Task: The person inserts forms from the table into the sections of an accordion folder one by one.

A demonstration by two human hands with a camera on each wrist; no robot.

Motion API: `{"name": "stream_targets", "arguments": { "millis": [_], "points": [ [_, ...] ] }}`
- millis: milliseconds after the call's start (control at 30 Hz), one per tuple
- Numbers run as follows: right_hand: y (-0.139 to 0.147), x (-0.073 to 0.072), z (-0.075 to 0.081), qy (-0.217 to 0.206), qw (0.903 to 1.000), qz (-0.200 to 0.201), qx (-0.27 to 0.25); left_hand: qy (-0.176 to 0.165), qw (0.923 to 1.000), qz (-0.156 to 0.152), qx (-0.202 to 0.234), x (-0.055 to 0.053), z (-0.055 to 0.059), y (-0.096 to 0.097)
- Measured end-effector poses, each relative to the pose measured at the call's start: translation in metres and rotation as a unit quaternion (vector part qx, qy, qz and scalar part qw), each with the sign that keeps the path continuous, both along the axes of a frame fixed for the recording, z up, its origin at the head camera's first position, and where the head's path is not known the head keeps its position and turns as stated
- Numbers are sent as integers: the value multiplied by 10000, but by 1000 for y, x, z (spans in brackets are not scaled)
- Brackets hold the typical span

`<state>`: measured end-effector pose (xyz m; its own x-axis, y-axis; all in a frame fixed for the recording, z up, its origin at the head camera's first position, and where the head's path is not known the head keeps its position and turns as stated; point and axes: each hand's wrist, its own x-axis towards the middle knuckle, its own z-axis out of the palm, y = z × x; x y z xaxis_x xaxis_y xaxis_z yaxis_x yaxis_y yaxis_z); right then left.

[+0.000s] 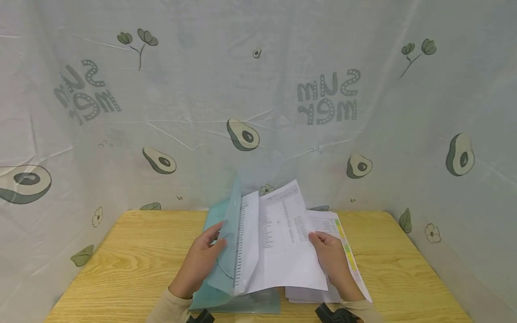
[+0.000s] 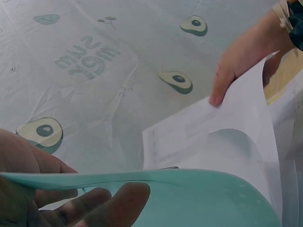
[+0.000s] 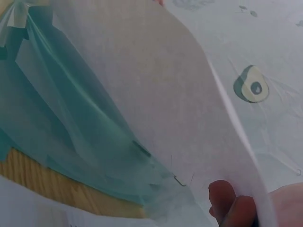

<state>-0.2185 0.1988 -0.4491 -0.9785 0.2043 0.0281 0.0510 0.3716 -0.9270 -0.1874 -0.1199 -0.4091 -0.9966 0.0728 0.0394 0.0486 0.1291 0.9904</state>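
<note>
In the head view a translucent teal plastic folder (image 1: 228, 255) stands partly raised from the table. My left hand (image 1: 198, 262) grips its left flap, thumb on the near side; the left wrist view shows the flap (image 2: 208, 201) between thumb and fingers. A thin cord hangs on the flap near that thumb. Beside it, a printed sheet (image 1: 282, 264) is lifted and spread, its right edge pinched by my right hand (image 1: 333, 260). Another page with a column of print (image 1: 247, 237) stands between flap and sheet. From the right wrist, the sheet's blank back (image 3: 142, 71) fills much of the view.
Under my right forearm lies a stack of printed papers (image 1: 315, 295) with yellow, green and pink marks along its right edge. Everything rests on a wood-grain table (image 1: 141, 260). A pale curtain (image 1: 194, 89) printed with avocados hangs close behind and at both sides.
</note>
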Motion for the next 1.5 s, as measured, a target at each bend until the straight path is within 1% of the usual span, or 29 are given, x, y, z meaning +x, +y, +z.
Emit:
{"name": "stream_targets", "arguments": {
  "millis": [233,433,533,633,767,867,1033,1167,1300,1500],
  "points": [
    [-26,0,-8,86,9997,235,62,-20,10000,-16,61,1,2,4],
    [-45,-2,-15,116,9985,528,-14,67,9999,-17,82,2,1,4],
    [-52,-2,-16,90,9971,749,-24,49,10000,-19,54,2,1,4],
    [-56,-2,-17,-18,9943,1055,-121,-1,10000,-17,19,2,1,4],
    [-53,-2,-16,-216,9892,1442,-159,-9,10000,13,-37,1,0,3],
    [-45,-2,-16,-375,9867,1583,-53,5,10000,26,-54,0,-1,2],
    [-30,5,-15,-696,9844,1607,-154,8,10000,34,-43,1,-3,1],
    [-27,14,-14,-903,9822,1629,-259,-15,10000,42,-35,1,-3,0],
    [-26,17,-12,-896,9793,1796,-261,3,10000,64,-18,1,-3,-1],
    [-24,16,-15,-830,9766,1932,-452,68,9999,80,-20,-1,-2,0]
  ]
}}
